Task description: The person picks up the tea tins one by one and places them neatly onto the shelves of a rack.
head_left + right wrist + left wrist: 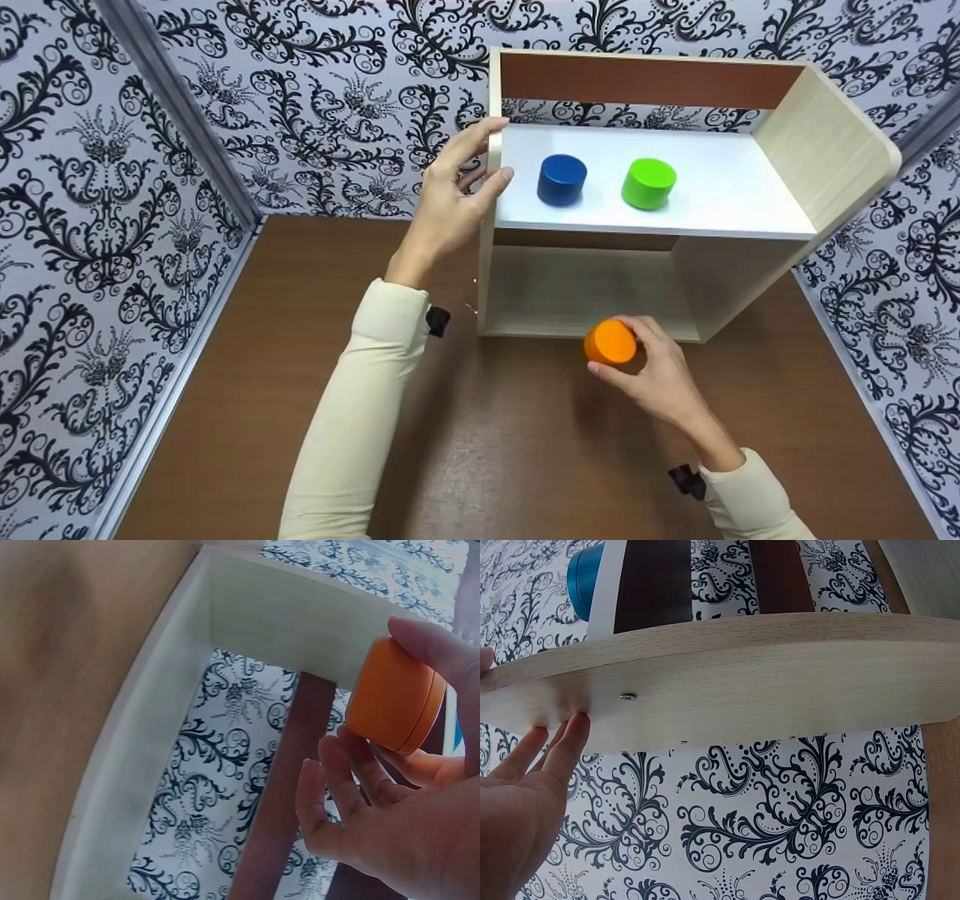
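My right hand point(664, 379) pinches an orange round canister point(611, 343) between thumb and fingers, in front of the shelf unit's lower compartment. Seen from the right wrist, the canister point(394, 694) has a seam near one end, and the other fingers are spread away from it. My left hand point(454, 199) grips the left side panel point(486, 281) of the shelf unit, thumb on the inner side. Its fingertips point(576, 724) press the panel's outer face in the left wrist view. A blue canister point(562, 180) and a green canister point(649, 184) stand apart on the white upper shelf point(720, 180).
The shelf unit's right side panel point(832, 142) slopes at the front, and a brown strip point(645, 81) spans its back. Below lies the bottom board point(585, 292). Patterned walls point(322, 112) surround the brown wooden surface point(510, 435) on the left, back and right.
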Available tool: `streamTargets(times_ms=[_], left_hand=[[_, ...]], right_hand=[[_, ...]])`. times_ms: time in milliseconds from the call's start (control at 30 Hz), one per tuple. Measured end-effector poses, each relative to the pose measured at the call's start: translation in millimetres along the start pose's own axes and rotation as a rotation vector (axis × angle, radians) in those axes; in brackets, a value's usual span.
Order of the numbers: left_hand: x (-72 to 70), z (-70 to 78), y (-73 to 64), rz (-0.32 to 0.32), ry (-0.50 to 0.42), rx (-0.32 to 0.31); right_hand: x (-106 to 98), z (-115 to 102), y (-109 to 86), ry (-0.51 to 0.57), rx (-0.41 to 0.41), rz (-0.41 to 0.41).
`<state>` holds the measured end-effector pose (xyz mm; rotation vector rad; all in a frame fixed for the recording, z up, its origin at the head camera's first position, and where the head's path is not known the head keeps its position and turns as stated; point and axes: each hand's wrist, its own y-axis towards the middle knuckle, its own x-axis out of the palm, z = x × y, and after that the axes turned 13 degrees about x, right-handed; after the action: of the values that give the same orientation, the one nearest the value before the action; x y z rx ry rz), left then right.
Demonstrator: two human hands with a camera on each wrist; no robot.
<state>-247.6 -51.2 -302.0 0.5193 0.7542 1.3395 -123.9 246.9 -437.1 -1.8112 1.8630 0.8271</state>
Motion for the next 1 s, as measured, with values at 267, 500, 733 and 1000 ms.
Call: streamTargets(times_ms=[267, 500, 733, 1000], left_hand=[[-0.2, -0.7, 0.2, 0.000, 0.008, 0.007], [-0.4, -0.6, 0.1, -0.006, 0.013, 0.001], [-0.3, -0.3, -0.2, -0.004, 0.006, -0.001], [0.0, -0.3, 0.1, -0.002, 0.001, 0.001]], right_hand=[[-8, -9, -1.8, -0.016, -0.029, 0.010], [-25, -18, 0.2, -0.023, -0.058, 0.028], [-47, -29, 4.2, -0.021, -0.071, 0.044], [-66, -42, 9.7, 0.019, -0.093, 0.084]])
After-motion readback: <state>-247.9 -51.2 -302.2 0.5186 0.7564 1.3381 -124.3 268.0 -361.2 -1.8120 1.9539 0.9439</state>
